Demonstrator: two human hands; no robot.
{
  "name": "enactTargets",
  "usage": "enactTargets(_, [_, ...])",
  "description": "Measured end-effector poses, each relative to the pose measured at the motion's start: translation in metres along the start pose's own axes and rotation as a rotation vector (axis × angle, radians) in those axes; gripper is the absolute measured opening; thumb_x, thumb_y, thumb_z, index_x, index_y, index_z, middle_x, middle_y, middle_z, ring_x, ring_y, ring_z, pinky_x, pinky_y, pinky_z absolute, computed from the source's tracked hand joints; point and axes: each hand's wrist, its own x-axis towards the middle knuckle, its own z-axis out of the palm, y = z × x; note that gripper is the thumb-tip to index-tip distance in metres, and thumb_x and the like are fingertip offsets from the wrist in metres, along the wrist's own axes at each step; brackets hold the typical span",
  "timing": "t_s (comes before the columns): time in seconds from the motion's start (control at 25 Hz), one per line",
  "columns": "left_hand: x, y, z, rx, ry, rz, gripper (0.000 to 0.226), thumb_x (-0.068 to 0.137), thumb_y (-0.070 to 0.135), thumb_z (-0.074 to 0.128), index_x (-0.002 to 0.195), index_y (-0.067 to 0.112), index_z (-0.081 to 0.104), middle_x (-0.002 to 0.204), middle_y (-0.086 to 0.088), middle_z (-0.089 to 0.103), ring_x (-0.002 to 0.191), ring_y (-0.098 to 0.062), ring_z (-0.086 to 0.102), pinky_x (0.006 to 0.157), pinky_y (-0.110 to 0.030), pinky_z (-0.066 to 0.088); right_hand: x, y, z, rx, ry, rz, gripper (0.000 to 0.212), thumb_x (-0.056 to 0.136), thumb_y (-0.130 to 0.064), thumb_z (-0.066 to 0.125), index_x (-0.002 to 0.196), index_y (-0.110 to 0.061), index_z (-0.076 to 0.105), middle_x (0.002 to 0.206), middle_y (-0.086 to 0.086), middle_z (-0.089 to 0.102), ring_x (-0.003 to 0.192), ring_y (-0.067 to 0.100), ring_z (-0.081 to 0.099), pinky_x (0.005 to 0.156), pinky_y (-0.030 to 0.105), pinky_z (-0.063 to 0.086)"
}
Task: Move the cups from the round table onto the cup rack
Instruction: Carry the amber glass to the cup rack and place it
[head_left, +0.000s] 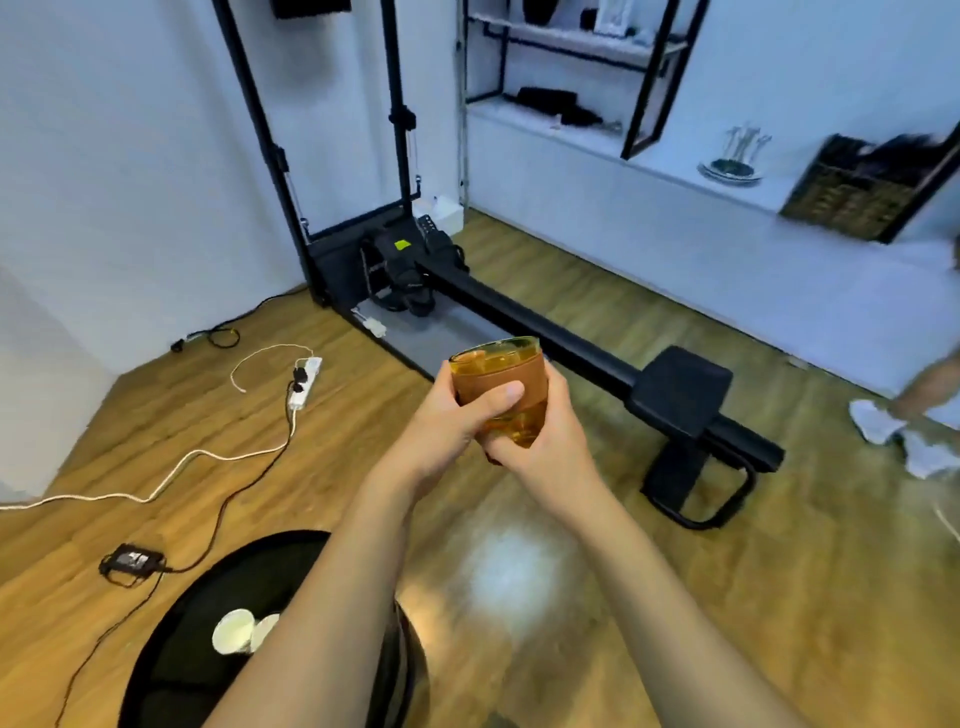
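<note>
An amber glass cup (500, 369) with a brown sleeve is held upright in mid-air over the wooden floor. My left hand (457, 410) grips its left side, thumb across the sleeve. My right hand (545, 441) cups its base and right side. The black round table (208, 613) lies at the bottom left, partly behind my left forearm, with two white cups (236, 630) on it. A wire cup rack (744, 150) on a plate stands on the white ledge at the far right.
A black rowing machine (571, 343) stretches across the floor ahead. Cables, a white power strip (305, 382) and a black adapter (132, 560) lie on the left. A dark basket (862, 197) sits on the ledge. Another person's feet (904, 431) stand at the right edge.
</note>
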Motion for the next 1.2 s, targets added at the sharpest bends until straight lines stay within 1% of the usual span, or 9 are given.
enactTargets(0.12, [0.021,0.0,0.111,0.032,-0.114,0.035,0.069,0.066,0.059,0.084,0.125,0.035,0.057,0.116,0.014,0.073,0.106,-0.003,0.07,0.077,-0.018,0.057,-0.024,0.019,-0.103,0.03,0.142,-0.025,0.1,0.076,-0.036,0.085,0.153,-0.038,0.022,0.138,-0.018,0.047,0.118,-0.011,0.05,0.084,0.008,0.049])
enactTargets(0.24, [0.036,-0.003,0.221,0.01,-0.186,0.045,0.065,0.066,0.061,0.081,0.124,0.039,0.059,0.113,0.018,0.074,0.108,-0.006,0.07,0.079,-0.023,0.059,-0.055,0.037,-0.201,0.031,0.259,-0.033,0.103,0.075,-0.046,0.085,0.155,-0.037,0.02,0.142,-0.02,0.046,0.123,-0.011,0.049,0.089,0.007,0.046])
enactTargets(0.48, [0.059,-0.016,0.425,-0.081,-0.322,-0.043,0.064,0.068,0.055,0.082,0.125,0.033,0.06,0.114,0.008,0.076,0.108,-0.014,0.072,0.082,-0.027,0.059,-0.096,0.074,-0.39,-0.048,0.434,-0.017,0.102,0.073,-0.05,0.077,0.157,-0.03,0.023,0.133,-0.025,0.051,0.116,-0.01,0.054,0.088,0.009,0.047])
enactTargets(0.64, [0.092,-0.023,0.505,-0.034,-0.466,-0.114,0.069,0.074,0.051,0.081,0.134,0.027,0.057,0.127,0.001,0.072,0.119,-0.018,0.068,0.098,-0.036,0.056,-0.1,0.101,-0.472,-0.068,0.53,0.021,0.095,0.08,-0.039,0.079,0.156,-0.033,0.022,0.138,-0.015,0.05,0.117,-0.006,0.054,0.09,0.019,0.052])
enactTargets(0.72, [0.119,-0.029,0.538,-0.013,-0.54,-0.131,0.067,0.075,0.049,0.083,0.133,0.027,0.059,0.126,0.002,0.073,0.119,-0.019,0.068,0.094,-0.035,0.058,-0.091,0.118,-0.507,-0.051,0.555,0.045,0.094,0.082,-0.035,0.08,0.156,-0.034,0.022,0.139,-0.014,0.049,0.118,-0.003,0.054,0.094,0.024,0.054])
enactTargets(0.84, [0.163,-0.04,0.584,-0.001,-0.603,-0.129,0.072,0.07,0.053,0.089,0.131,0.031,0.059,0.123,0.006,0.074,0.117,-0.017,0.069,0.087,-0.031,0.059,-0.066,0.141,-0.559,-0.044,0.575,0.031,0.091,0.082,-0.033,0.079,0.155,-0.034,0.024,0.135,-0.024,0.049,0.119,-0.004,0.055,0.091,0.019,0.053])
enactTargets(0.96, [0.229,-0.047,0.639,-0.001,-0.569,-0.083,0.081,0.063,0.06,0.09,0.133,0.032,0.058,0.124,0.006,0.073,0.117,-0.018,0.069,0.09,-0.037,0.06,-0.015,0.165,-0.626,-0.059,0.561,0.028,0.093,0.081,-0.033,0.079,0.156,-0.032,0.023,0.136,-0.02,0.051,0.118,-0.004,0.056,0.088,0.016,0.052])
enactTargets(1.08, [0.309,-0.041,0.689,-0.009,-0.527,-0.052,0.082,0.064,0.062,0.089,0.134,0.03,0.059,0.127,0.003,0.071,0.119,-0.02,0.068,0.097,-0.043,0.058,0.055,0.179,-0.69,-0.068,0.53,0.065,0.099,0.078,-0.037,0.083,0.155,-0.034,0.022,0.138,-0.013,0.051,0.12,0.0,0.056,0.095,0.026,0.054])
enactTargets(1.2, [0.378,-0.028,0.731,-0.024,-0.492,-0.035,0.081,0.063,0.061,0.09,0.131,0.027,0.061,0.125,0.0,0.072,0.117,-0.022,0.069,0.095,-0.042,0.058,0.117,0.188,-0.742,-0.092,0.545,0.054,0.097,0.077,-0.039,0.083,0.154,-0.038,0.024,0.137,-0.013,0.052,0.12,0.001,0.056,0.097,0.033,0.055])
